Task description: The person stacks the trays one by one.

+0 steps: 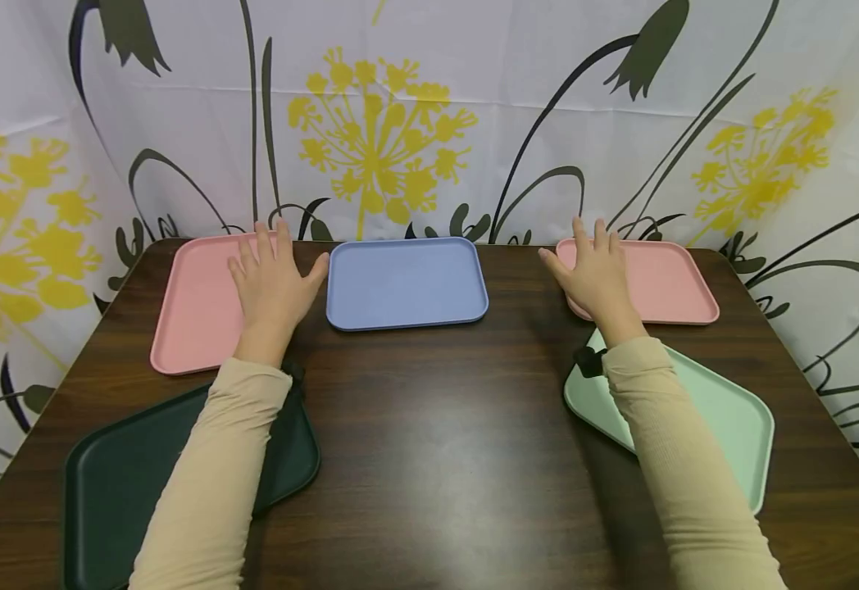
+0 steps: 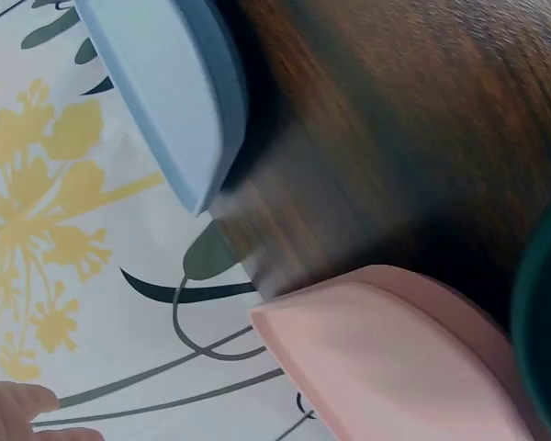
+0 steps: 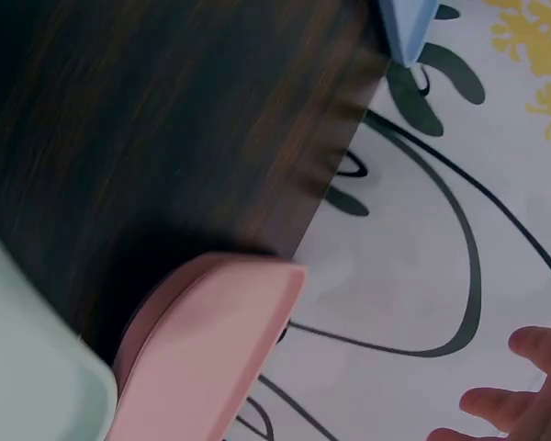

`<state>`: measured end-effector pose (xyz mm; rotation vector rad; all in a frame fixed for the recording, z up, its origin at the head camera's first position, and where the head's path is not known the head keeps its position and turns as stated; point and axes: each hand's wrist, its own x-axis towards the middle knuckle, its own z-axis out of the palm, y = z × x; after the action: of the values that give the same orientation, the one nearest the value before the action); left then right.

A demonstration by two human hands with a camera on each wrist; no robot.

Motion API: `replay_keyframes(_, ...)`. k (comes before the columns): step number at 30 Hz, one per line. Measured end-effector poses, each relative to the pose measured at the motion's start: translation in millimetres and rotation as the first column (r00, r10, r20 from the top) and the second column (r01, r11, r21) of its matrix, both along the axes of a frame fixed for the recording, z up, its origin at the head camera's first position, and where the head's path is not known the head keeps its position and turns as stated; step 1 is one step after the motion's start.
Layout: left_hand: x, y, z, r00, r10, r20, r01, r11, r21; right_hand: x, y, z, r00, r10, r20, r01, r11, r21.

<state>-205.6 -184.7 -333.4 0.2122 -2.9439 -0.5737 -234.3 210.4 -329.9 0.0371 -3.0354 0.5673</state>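
My left hand, fingers spread and holding nothing, is over the right part of a pink tray at the back left. A blue tray lies just to the right of that hand. On the other side, my right hand is stretched out with nothing in it, over the left end of a second pink tray. Beneath the left forearm lies a dark green tray, and beneath the right forearm a mint green tray. Some fingertips of each hand show at the edge of its own wrist view.
All the trays lie on a dark brown wooden table. A white curtain with yellow and grey flowers hangs along the table's back and sides. The mint tray's back corner comes close to the right pink tray.
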Motion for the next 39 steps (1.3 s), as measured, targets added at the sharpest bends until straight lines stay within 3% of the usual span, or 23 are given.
replay_keyframes(4,-0.1,4.5,3.8,0.999,0.004,-0.048,-0.001,0.999,0.052,-2.2,-8.8,2.4,1.0,-0.009,-0.013,0.007,0.991,-0.13)
replay_keyframes(8,-1.7,8.4,6.1,0.996,0.028,-0.08,-0.017,0.99,0.141,-5.4,-19.9,3.8,1.0,-0.01,0.007,0.012,0.96,-0.281)
replay_keyframes(14,-7.3,12.2,4.3,0.989,0.088,-0.118,-0.042,0.938,0.344,-8.8,-34.6,0.3,0.994,-0.035,0.105,0.08,0.881,-0.467)
replay_keyframes(19,-8.7,13.6,0.1,0.982,0.139,-0.125,-0.064,0.879,0.473,-9.4,-46.4,-5.8,0.983,-0.027,0.18,0.136,0.769,-0.625)
replay_keyframes(26,-7.2,11.6,-3.7,0.992,0.129,0.012,-0.11,0.793,0.599,-11.2,-55.8,-21.5,0.965,-0.01,0.263,0.222,0.57,-0.791)
replay_keyframes(29,-5.8,11.4,-6.1,0.988,0.145,0.051,-0.144,0.758,0.637,-11.3,-59.0,-28.3,0.955,0.001,0.297,0.254,0.515,-0.819)
replay_keyframes(31,-5.0,11.9,-7.2,0.985,0.159,0.074,-0.168,0.735,0.657,-10.9,-61.1,-32.1,0.95,0.006,0.313,0.269,0.497,-0.825)
replay_keyframes(33,-4.6,12.3,-8.4,0.982,0.164,0.098,-0.187,0.717,0.671,-10.4,-63.3,-35.3,0.947,0.007,0.322,0.276,0.495,-0.824)
replay_keyframes(35,-4.6,12.4,-9.9,0.979,0.168,0.117,-0.202,0.71,0.674,-9.9,-65.8,-38.2,0.948,0.007,0.318,0.272,0.503,-0.82)
replay_keyframes(39,-4.7,11.6,-12.4,0.978,0.154,0.141,-0.209,0.708,0.674,-7.9,-70.9,-42.0,0.956,0.011,0.294,0.239,0.553,-0.798)
